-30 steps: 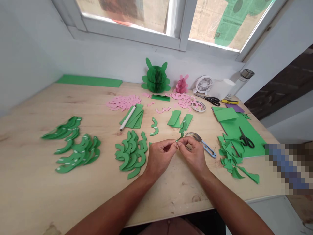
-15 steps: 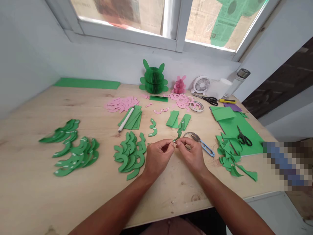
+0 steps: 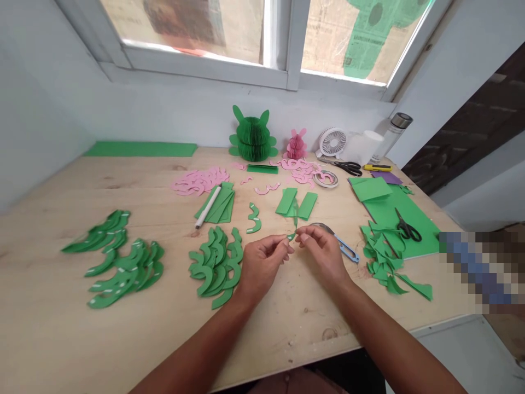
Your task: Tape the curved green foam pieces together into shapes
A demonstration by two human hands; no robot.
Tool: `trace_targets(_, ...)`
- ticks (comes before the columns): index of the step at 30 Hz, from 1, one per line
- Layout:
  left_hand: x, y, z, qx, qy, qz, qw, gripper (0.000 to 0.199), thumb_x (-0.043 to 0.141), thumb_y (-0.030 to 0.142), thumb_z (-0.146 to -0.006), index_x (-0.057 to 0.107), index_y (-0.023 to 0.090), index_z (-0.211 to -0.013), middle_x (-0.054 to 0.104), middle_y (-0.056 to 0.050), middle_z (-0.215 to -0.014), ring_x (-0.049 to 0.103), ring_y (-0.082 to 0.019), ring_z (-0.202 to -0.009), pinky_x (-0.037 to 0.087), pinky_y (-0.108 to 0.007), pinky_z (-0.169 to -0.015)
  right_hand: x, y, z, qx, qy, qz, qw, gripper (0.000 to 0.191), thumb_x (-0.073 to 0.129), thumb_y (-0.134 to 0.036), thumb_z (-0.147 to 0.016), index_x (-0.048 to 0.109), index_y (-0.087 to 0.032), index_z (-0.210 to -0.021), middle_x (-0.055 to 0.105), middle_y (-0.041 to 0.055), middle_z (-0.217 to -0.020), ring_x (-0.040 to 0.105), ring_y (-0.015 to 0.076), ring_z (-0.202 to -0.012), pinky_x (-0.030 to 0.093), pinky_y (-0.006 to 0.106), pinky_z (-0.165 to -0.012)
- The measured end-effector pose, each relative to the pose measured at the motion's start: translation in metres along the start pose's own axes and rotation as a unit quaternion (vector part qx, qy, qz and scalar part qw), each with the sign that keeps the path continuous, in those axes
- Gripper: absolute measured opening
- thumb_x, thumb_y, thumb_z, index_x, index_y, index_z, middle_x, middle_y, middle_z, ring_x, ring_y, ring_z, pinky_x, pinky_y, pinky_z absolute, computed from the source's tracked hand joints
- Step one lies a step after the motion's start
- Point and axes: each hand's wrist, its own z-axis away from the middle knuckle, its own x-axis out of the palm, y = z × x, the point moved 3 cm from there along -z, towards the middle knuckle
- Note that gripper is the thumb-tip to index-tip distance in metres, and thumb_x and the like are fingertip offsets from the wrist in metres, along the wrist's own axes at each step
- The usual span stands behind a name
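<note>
Above the front middle of the table, my left hand (image 3: 264,262) pinches one end of a curved green paper piece (image 3: 296,214). The fingertips of my right hand (image 3: 322,254) are closed at the same piece, just right of the left fingers. What lies between the right fingertips is too small to see clearly. A similar wavy green piece (image 3: 254,218) with white marks lies beyond my left hand. Beside that hand is a pile of wavy green cutouts (image 3: 215,262). Blue-handled snips (image 3: 348,250) rest behind my right hand, partly hidden by it.
More green cutouts (image 3: 131,271) lie at left. Folded green cards (image 3: 307,206), a white pen (image 3: 208,207) and pink cutouts (image 3: 200,180) lie farther back. Black scissors (image 3: 408,227) and green scraps (image 3: 379,260) are at right. A green paper figure (image 3: 253,137) and small fan (image 3: 332,142) stand near the wall.
My left fingers have loosened and spread a little. The green piece has shifted slightly left and turned more edge-on. The whole view has shifted slightly.
</note>
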Motion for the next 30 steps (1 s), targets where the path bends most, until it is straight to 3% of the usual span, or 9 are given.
trace_targets(6, 0.0034, -0.0027, -0.0002, -0.007, -0.021, 0.036, 0.999, 0.017, 0.059, 0.029, -0.072, 0.068, 0.014, -0.069, 0.065, -0.002, -0.06, 0.052, -0.01, -0.048, 0.045, -0.02, -0.047, 0.0005, 0.0014, -0.001, 0.024, -0.034, -0.099, 0.994, 0.019, 0.057, -0.032, -0.072, 0.061, -0.018, -0.083, 0.06, 0.0, -0.068, 0.054, 0.0127, -0.064, 0.045, 0.025, -0.063)
trace_targets(12, 0.0044, 0.0004, 0.0015, -0.014, -0.024, 0.051, 0.998, 0.015, 0.059, 0.026, -0.072, 0.066, 0.013, -0.07, 0.065, -0.002, -0.06, 0.051, -0.009, -0.048, 0.044, -0.02, -0.047, -0.0004, 0.0057, -0.002, 0.011, -0.036, -0.065, 0.997, 0.02, 0.058, -0.034, -0.074, 0.054, -0.017, -0.064, 0.054, -0.0015, -0.06, 0.049, 0.0114, -0.059, 0.04, 0.023, -0.058)
trace_targets(22, 0.0048, -0.0019, -0.0003, -0.014, -0.04, 0.057, 0.997, 0.016, 0.06, 0.028, -0.072, 0.062, 0.014, -0.064, 0.063, -0.001, -0.058, 0.051, -0.009, -0.048, 0.043, -0.02, -0.047, -0.0009, 0.0065, 0.0006, -0.019, -0.04, 0.003, 0.999, 0.021, 0.055, -0.034, -0.077, 0.054, -0.017, -0.065, 0.049, -0.0021, -0.059, 0.043, 0.0102, -0.056, 0.037, 0.023, -0.055)
trace_targets(30, 0.0079, -0.007, 0.0008, -0.015, -0.065, 0.03, 0.997, 0.018, 0.059, 0.03, -0.072, 0.061, 0.014, -0.063, 0.062, -0.002, -0.056, 0.051, -0.009, -0.048, 0.042, -0.02, -0.047, -0.0048, 0.0077, -0.0003, -0.021, -0.019, -0.017, 0.999, 0.022, 0.057, -0.036, -0.076, 0.057, -0.017, -0.065, 0.054, -0.0013, -0.061, 0.048, 0.012, -0.059, 0.039, 0.024, -0.058)
